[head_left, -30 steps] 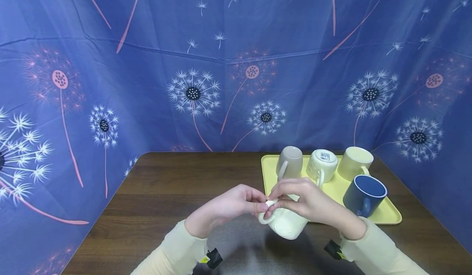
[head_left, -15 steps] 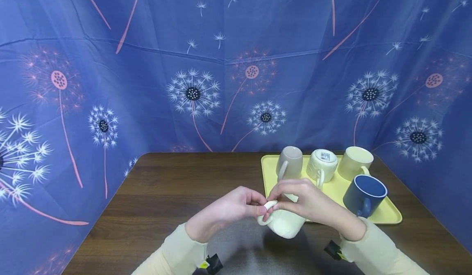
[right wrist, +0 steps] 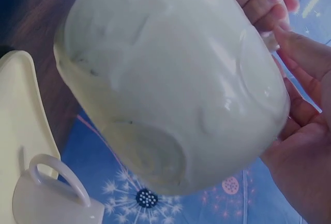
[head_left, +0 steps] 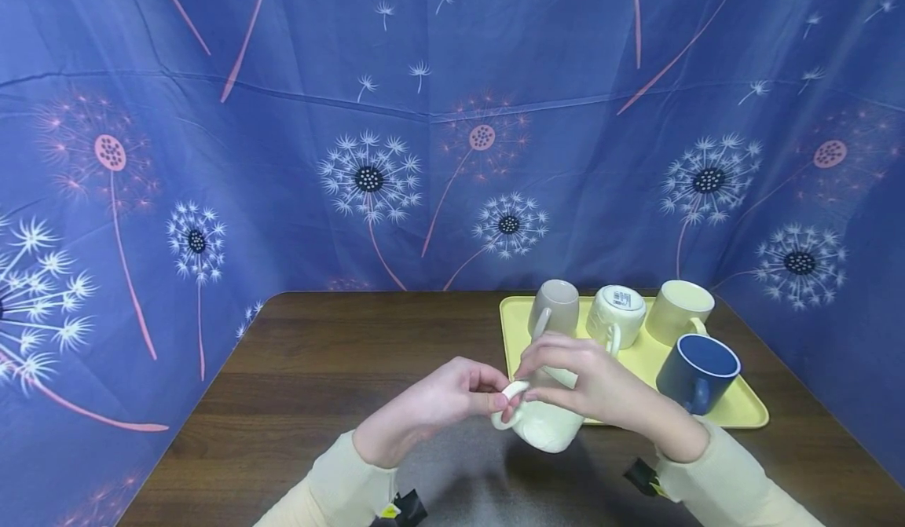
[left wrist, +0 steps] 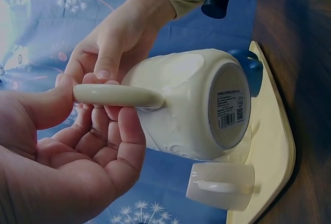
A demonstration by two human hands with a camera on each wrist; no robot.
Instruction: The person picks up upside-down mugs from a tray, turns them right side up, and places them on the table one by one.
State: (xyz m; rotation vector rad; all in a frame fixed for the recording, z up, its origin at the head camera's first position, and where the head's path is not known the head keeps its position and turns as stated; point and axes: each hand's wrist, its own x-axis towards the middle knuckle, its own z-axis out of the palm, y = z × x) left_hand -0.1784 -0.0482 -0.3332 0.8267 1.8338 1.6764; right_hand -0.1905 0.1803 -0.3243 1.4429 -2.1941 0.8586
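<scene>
A cream mug [head_left: 551,429] with a raised pattern hangs above the table, its labelled base [left wrist: 230,105] facing down toward the tray. My left hand [head_left: 431,397] pinches the mug's handle [left wrist: 119,94] between thumb and fingers. With its fingers bent, my right hand [head_left: 601,374] holds the mug near its upper end, the thumb close to the handle. Some right fingertips are hidden behind the mug in the right wrist view.
A yellow tray [head_left: 639,358] on the wooden table [head_left: 318,386] stands behind and right of the hands. It bears a greyish mug [head_left: 562,311], a white mug [head_left: 615,319], a pale yellow mug [head_left: 679,315] and a dark blue mug [head_left: 696,378]. Blue dandelion cloth [head_left: 283,158] surrounds the table.
The mug has shifted slightly up and left in the head view. My right hand's fingers have lifted and spread slightly; my left hand keeps its pinch on the handle.
</scene>
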